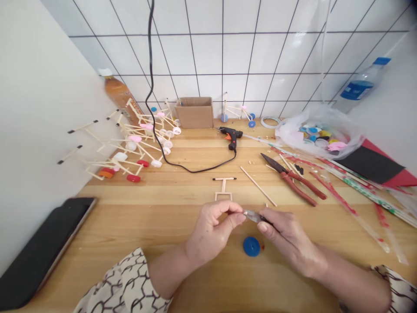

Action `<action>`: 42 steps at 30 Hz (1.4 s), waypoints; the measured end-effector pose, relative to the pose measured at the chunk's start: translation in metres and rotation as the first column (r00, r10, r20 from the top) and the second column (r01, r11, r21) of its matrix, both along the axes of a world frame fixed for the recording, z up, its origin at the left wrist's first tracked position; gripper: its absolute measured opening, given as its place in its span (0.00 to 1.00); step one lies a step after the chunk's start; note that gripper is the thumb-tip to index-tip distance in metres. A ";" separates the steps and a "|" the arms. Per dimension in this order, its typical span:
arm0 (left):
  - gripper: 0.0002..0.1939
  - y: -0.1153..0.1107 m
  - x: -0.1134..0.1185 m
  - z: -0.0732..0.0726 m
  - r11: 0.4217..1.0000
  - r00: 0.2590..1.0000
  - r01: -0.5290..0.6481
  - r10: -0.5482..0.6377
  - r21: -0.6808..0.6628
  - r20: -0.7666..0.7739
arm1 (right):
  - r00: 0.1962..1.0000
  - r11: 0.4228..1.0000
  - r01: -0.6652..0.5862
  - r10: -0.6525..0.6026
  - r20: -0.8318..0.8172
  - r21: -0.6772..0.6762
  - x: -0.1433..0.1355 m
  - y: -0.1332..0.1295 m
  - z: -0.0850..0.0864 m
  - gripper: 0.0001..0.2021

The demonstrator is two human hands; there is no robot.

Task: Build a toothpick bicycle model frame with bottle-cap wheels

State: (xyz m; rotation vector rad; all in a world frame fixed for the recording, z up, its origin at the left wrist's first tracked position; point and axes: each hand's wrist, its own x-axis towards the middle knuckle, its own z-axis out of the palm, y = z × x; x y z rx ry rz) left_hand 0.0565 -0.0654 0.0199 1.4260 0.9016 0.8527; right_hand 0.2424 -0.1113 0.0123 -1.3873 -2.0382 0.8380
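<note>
i have the left hand (pixel 213 228) pinched on a tiny pale piece (pixel 245 213), the right hand (pixel 289 237) closed around a dark-handled metal blade (pixel 253 216) beside it; my feed shows open wooden counter (pixel 137 226) leftward.

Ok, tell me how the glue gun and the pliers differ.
The glue gun is black with an orange trigger; the pliers have dark jaws and reddish handles. A black cord runs from the glue gun, while the pliers have none. The glue gun lies farther back, towards the tiled wall; the pliers lie nearer the right hand. Both rest on the table, unheld.
</note>
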 end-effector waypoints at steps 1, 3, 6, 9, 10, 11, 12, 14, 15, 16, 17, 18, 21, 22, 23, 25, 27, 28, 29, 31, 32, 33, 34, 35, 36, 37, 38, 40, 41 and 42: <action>0.05 -0.001 0.000 0.000 1.000 1.000 0.009 -0.009 -0.012 0.005 | 1.000 1.000 -0.004 0.004 -0.002 -0.003 0.000 -0.001 0.000 0.16; 0.06 0.000 -0.001 0.000 0.996 0.999 0.039 -0.036 -0.074 0.036 | 1.000 1.000 -0.014 0.014 -0.006 -0.005 -0.001 -0.002 0.000 0.16; 0.07 0.002 -0.003 -0.001 0.967 0.983 0.129 -0.095 -0.218 0.157 | 0.999 0.999 -0.036 0.036 -0.004 0.012 -0.001 -0.004 0.002 0.16; 0.11 0.005 -0.004 -0.006 0.904 0.933 0.266 -0.154 -0.335 0.327 | 0.998 0.997 -0.069 0.069 -0.008 0.031 -0.002 -0.006 0.005 0.18; 0.12 0.006 -0.004 -0.007 0.875 0.912 0.310 -0.164 -0.371 0.375 | 0.997 0.996 -0.081 0.081 -0.013 0.031 -0.003 -0.007 0.006 0.19; 0.14 0.007 -0.004 -0.009 0.847 0.893 0.347 -0.169 -0.402 0.417 | 0.996 0.995 -0.091 0.091 -0.018 0.030 -0.003 -0.007 0.007 0.20; 0.15 0.007 -0.003 -0.010 0.824 0.880 0.372 -0.165 -0.428 0.446 | 0.995 0.995 -0.094 0.095 -0.022 0.030 -0.003 -0.006 0.007 0.20; 0.15 0.008 -0.002 -0.012 0.809 0.872 0.379 -0.150 -0.449 0.466 | 0.996 0.996 -0.085 0.086 -0.027 0.025 -0.003 -0.005 0.006 0.20; 0.14 0.008 -0.001 -0.013 0.823 0.879 0.355 -0.132 -0.443 0.458 | 0.997 0.997 -0.070 0.070 -0.026 0.021 -0.002 -0.003 0.006 0.19; 0.13 0.008 0.000 -0.013 0.844 0.891 0.318 -0.111 -0.431 0.440 | 0.998 0.999 -0.052 0.052 -0.021 0.017 -0.001 -0.002 0.005 0.19; 0.12 0.008 0.001 -0.012 0.866 0.905 0.277 -0.089 -0.416 0.416 | 0.999 0.999 -0.033 0.033 -0.013 0.014 -0.001 -0.001 0.004 0.18; 0.10 0.008 0.002 -0.011 0.888 0.920 0.231 -0.066 -0.398 0.387 | 1.000 1.000 -0.014 0.014 -0.002 0.014 0.000 0.000 0.003 0.18; 0.08 0.007 0.003 -0.007 0.932 0.962 0.095 0.004 -0.350 0.274 | 0.999 0.999 0.030 -0.031 0.025 0.034 0.001 0.002 0.003 0.19; 0.08 0.006 0.003 -0.006 0.942 0.972 0.063 0.018 -0.330 0.235 | 0.999 0.999 0.039 -0.040 0.028 0.036 0.001 0.002 0.003 0.19; 0.07 0.005 0.003 -0.004 0.950 0.979 0.040 0.025 -0.309 0.203 | 0.999 0.998 0.043 -0.044 0.029 0.034 0.001 0.001 0.003 0.18; 0.06 0.003 0.002 -0.002 0.963 0.987 0.027 0.016 -0.268 0.159 | 0.998 0.999 0.045 -0.045 0.032 0.024 0.000 0.001 0.003 0.18; 0.06 0.001 0.001 0.000 0.974 0.991 0.034 -0.004 -0.225 0.132 | 0.999 0.999 0.038 -0.038 0.031 0.008 -0.001 0.000 0.004 0.18; 0.06 0.000 0.001 0.000 0.977 0.992 0.039 -0.013 -0.211 0.124 | 0.999 1.000 0.030 -0.030 0.025 0.000 -0.001 0.000 0.004 0.18; 0.06 0.000 0.001 0.001 0.977 0.992 0.048 -0.022 -0.206 0.123 | 1.000 1.000 0.020 -0.020 0.018 -0.006 -0.001 -0.001 0.004 0.17; 0.06 0.000 -0.001 0.001 0.970 0.988 0.076 -0.043 -0.232 0.147 | 1.000 1.000 0.003 -0.003 0.007 -0.008 -0.001 -0.002 0.005 0.17; 0.07 0.001 -0.001 0.000 0.960 0.983 0.102 -0.058 -0.260 0.172 | 1.000 1.000 -0.007 0.007 0.005 -0.003 -0.001 -0.002 0.005 0.17; 0.07 0.003 -0.002 -0.001 0.947 0.976 0.135 -0.076 -0.291 0.204 | 1.000 1.000 -0.015 0.015 0.007 0.004 -0.001 -0.002 0.006 0.18; 0.08 0.004 -0.003 -0.002 0.931 0.966 0.172 -0.096 -0.321 0.241 | 1.000 1.000 -0.021 0.021 0.011 0.012 -0.001 -0.003 0.006 0.18; 0.09 0.006 -0.003 -0.004 0.913 0.953 0.209 -0.111 -0.349 0.281 | 0.999 0.999 -0.030 0.030 0.016 0.022 0.000 -0.003 0.007 0.18; 0.10 0.007 -0.004 -0.005 0.891 0.940 0.246 -0.124 -0.380 0.318 | 0.999 0.999 -0.042 0.041 0.020 0.030 0.000 -0.003 0.007 0.19; 0.11 0.008 -0.004 -0.006 0.867 0.926 0.281 -0.133 -0.410 0.353 | 0.998 0.998 -0.054 0.053 0.023 0.035 0.000 -0.003 0.008 0.19; 0.12 0.009 -0.005 -0.007 0.843 0.914 0.311 -0.137 -0.440 0.383 | 0.998 0.997 -0.067 0.066 0.024 0.038 0.000 -0.003 0.008 0.19; 0.14 0.010 -0.005 -0.008 0.798 0.893 0.355 -0.136 -0.487 0.428 | 0.995 0.995 -0.097 0.097 0.018 0.032 0.000 -0.002 0.009 0.20; 0.15 0.011 -0.005 -0.008 0.783 0.886 0.370 -0.135 -0.500 0.444 | 0.994 0.994 -0.108 0.107 0.012 0.028 0.000 -0.001 0.009 0.20; 0.15 0.011 -0.004 -0.008 0.780 0.883 0.373 -0.132 -0.503 0.451 | 0.994 0.994 -0.110 0.109 0.007 0.025 0.000 0.000 0.009 0.20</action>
